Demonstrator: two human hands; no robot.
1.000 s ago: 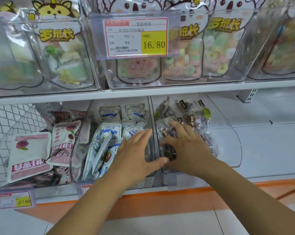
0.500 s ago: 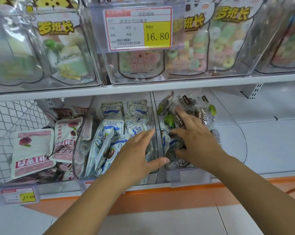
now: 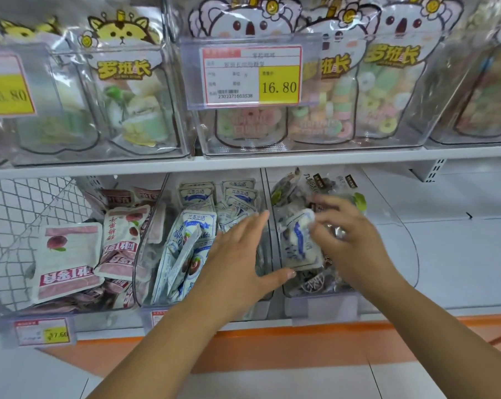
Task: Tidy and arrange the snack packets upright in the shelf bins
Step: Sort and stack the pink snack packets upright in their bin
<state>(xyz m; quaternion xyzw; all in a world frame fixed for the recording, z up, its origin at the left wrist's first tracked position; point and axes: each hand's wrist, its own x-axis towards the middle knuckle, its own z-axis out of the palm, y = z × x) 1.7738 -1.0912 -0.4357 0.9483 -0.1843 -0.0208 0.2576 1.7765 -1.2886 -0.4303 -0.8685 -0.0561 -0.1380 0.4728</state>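
Your right hand now grips a blue-and-white packet by its right edge, fingers curled over it, though blur hides the exact finger placement. Half a second ago that hand lay spread over the dark packets in the right bin, and no blue-and-white packet showed clearly there. The packet stands roughly upright at the left front of the right bin, just behind the clear wall that parts it from the middle bin, with the dark packets beneath and behind it. Your left hand has barely moved: it still hovers over the right side of the middle bin with fingers straight and together, holding nothing, thumb stretched toward the dividing wall. Whether the palm touches the packets below it, you cannot tell from this view. The other blue-and-white packets in the middle bin lie as they did before, some leaning, some upright at the back. The pink packets in the left wire bin are also unchanged, tilted and piled. Your head has tipped up a little, so more of the upper shelf shows: the koala-topped candy bags and the price tag reading 16.80.
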